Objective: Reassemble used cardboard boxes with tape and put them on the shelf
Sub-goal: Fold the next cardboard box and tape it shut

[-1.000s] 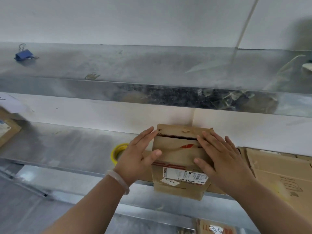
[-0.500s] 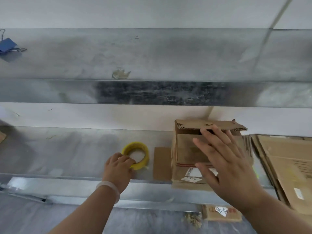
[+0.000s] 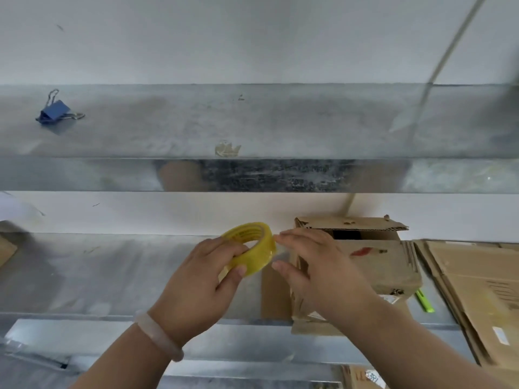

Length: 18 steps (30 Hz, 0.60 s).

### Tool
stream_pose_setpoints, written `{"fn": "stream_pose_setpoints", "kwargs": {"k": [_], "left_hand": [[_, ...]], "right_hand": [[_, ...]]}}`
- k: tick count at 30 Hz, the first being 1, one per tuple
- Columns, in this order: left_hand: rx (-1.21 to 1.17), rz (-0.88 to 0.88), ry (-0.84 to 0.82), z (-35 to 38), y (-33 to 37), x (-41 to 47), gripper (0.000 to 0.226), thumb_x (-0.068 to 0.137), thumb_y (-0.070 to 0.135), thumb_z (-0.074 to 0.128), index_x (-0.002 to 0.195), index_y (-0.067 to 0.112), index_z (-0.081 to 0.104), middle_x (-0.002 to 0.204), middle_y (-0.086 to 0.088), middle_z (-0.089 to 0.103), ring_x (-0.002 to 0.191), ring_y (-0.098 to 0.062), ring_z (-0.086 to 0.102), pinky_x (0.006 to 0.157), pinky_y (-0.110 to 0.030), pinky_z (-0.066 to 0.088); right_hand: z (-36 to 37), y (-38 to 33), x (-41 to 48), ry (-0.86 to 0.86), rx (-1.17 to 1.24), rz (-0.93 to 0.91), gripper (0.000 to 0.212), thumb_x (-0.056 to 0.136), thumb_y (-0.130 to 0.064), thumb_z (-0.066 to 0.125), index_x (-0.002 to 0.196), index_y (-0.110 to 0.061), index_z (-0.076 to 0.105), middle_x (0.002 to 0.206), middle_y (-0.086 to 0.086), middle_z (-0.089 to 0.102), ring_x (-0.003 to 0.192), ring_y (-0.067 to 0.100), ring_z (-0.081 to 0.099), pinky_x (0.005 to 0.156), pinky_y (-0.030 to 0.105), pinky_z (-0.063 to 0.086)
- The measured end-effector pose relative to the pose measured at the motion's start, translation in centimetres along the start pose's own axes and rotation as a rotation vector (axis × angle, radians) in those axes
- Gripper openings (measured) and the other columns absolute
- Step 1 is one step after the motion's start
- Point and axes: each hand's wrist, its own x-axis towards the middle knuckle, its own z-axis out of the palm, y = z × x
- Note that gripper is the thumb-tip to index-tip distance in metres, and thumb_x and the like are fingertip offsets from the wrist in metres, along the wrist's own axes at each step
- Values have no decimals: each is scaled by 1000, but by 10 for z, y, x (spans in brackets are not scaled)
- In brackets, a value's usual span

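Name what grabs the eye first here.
The yellow tape roll at centre, held up by the left hand, with fingertips of the right hand at its edge. Just right, an open cardboard box stands on the lower shelf; a blue binder clip lies far left on the upper shelf.

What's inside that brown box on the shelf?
Only a dark gap shows under the top flap of the cardboard box. Nothing can be made out in it. The flap, the box's own walls and the right hand cover the rest.
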Motion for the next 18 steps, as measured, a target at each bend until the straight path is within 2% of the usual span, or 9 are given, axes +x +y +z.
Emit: {"fn": "stream_pose_setpoints", "kwargs": {"k": [2, 4, 7, 10, 13, 15, 18], "left_hand": [[16, 37, -15, -4, 13, 4, 39, 91, 47, 43, 116, 26, 65, 104, 27, 53, 100, -5, 52, 88, -22, 41], [13, 42, -32, -7, 20, 7, 38, 91, 48, 43, 114, 27, 65, 98, 33, 47, 94, -1, 50, 84, -19, 40], [32, 41, -42, -10, 25, 10, 39, 90, 50, 43, 113, 28, 65, 93, 28, 49, 90, -3, 51, 79, -25, 46], [62, 35, -51, -13, 32, 10, 42, 90, 53, 40, 114, 31, 65, 91, 21, 54, 88, -5, 54, 77, -33, 50], [90, -3, -73, -14, 38, 10, 49, 88, 57, 34, 118, 33, 64, 92, 20, 55, 90, -5, 55, 79, -35, 50], [108, -28, -80, -14, 41, 11, 53, 87, 60, 30, 119, 34, 62, 93, 21, 54, 90, -4, 54, 80, -35, 49], [125, -78, -125, -12, 48, 12, 61, 82, 66, 20, 118, 35, 58, 96, 22, 52, 90, -3, 52, 80, -29, 47]], "right_hand": [[-7, -1, 1, 11, 36, 32, 37, 90, -45, 66, 125, -31, 65, 112, -26, 52, 111, -7, 39, 88, -5, 20], [-14, -1, 1, 35, 97, 77, 28, 87, -43, 70, 113, -34, 69, 96, -31, 52, 93, -6, 49, 82, 2, 35], [-16, -4, -1, 48, 215, 160, 13, 83, -42, 75, 95, -37, 72, 84, -20, 65, 79, 0, 62, 72, 18, 51], [-15, -10, -5, 80, 317, 178, 6, 82, -35, 78, 84, -37, 72, 78, -18, 69, 76, -1, 66, 67, 15, 52], [-15, -14, -5, 45, 341, 215, 13, 83, -32, 77, 80, -40, 68, 79, -18, 70, 76, -3, 65, 69, 15, 53], [-17, -13, -4, 22, 309, 235, 12, 85, -32, 76, 80, -40, 67, 81, -17, 70, 78, -3, 65, 71, 16, 53], [-25, -10, -2, -11, 290, 280, 6, 90, -33, 70, 84, -33, 68, 79, -13, 68, 74, -5, 60, 63, 11, 46]]}}
